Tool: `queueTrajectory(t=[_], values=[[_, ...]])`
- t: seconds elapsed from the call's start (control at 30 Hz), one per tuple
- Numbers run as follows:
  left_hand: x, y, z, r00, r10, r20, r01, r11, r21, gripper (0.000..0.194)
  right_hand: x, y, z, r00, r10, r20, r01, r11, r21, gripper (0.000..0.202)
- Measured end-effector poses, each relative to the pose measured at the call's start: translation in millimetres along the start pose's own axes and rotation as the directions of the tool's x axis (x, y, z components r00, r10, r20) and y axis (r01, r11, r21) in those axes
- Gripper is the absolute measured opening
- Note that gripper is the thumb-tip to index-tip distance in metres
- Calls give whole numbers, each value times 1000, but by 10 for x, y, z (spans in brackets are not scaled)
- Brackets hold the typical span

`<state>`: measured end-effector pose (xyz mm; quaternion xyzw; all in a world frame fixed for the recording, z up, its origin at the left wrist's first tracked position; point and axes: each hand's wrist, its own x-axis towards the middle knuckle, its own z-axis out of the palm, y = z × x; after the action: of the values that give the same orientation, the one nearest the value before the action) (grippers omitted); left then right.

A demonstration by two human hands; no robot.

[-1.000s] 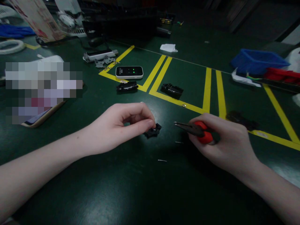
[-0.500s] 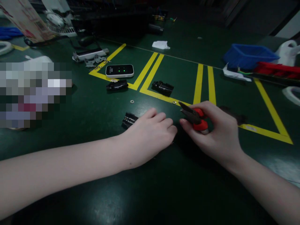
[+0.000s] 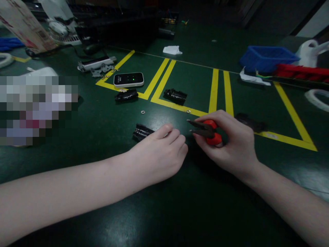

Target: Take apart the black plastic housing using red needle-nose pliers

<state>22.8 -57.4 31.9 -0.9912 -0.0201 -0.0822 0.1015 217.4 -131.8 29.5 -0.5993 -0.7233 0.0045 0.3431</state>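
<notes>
My left hand (image 3: 164, 151) is closed round a black plastic part (image 3: 142, 132), whose left end sticks out past the thumb side; the rest is hidden. My right hand (image 3: 228, 144) grips pliers (image 3: 209, 132) with red handles, their dark jaws parted and pointing left toward my left hand without touching it. Beyond the hands lie a small metal ring (image 3: 143, 112), another ring (image 3: 188, 111) on the yellow tape, and two more black parts, one (image 3: 126, 95) on the left and one (image 3: 175, 96) in the middle.
A white-edged device (image 3: 128, 79) with a green light lies behind the left black part. Metal pieces (image 3: 102, 70) are farther left. At the back right stand a blue bin (image 3: 267, 60) and a red strip (image 3: 300, 73). A dark object (image 3: 250, 122) lies behind my right hand.
The pliers' jaws have opened wider and turned to point more to the left. The whole view has shifted slightly. My left hand stays closed beside the same black part.
</notes>
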Motion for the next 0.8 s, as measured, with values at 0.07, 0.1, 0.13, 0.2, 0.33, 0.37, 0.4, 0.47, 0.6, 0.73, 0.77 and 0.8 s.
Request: queueTrajectory(t=[0.07,0.1,0.13,0.2,0.33,0.37,0.4,0.47,0.6,0.73,0.77,0.8], values=[[22,-17,-2,1000,26,10,-26,1000,-17,30,-4,7,2,1000,-5,-2,5,1000,1,18],[29,-28,-3,999,32,17,-31,999,-40,31,-8,11,1,1000,-10,-4,10,1000,1,19],[28,-43,-9,999,36,23,-35,997,-72,30,-14,16,-2,1000,-15,-8,15,1000,0,20],[-9,-88,-53,999,34,32,-28,985,-168,25,-30,23,-10,1000,-23,-9,23,1000,1,22],[-229,-220,-271,994,-60,90,100,821,-562,14,-71,14,-14,995,-102,-2,102,994,26,24],[-298,-251,-331,987,-91,130,156,723,-673,14,-81,6,-9,989,-146,-4,146,989,35,25],[-363,-277,-383,981,-107,160,192,617,-763,13,-90,-4,-2,984,-181,-3,181,983,41,27],[-465,-307,-455,968,-122,221,253,444,-859,12,-102,-34,18,978,-208,11,207,977,47,27],[-535,-300,-487,954,-90,286,299,246,-922,11,-106,-104,54,965,-252,80,249,968,38,25],[-525,-285,-475,949,-89,302,312,134,-941,13,-108,-141,70,966,-244,91,242,970,35,22],[-526,-285,-473,948,-91,306,315,116,-942,13,-110,-141,72,968,-236,88,233,972,33,22],[-528,-286,-470,947,-92,308,317,104,-943,12,-112,-137,74,967,-238,86,236,971,31,22]])
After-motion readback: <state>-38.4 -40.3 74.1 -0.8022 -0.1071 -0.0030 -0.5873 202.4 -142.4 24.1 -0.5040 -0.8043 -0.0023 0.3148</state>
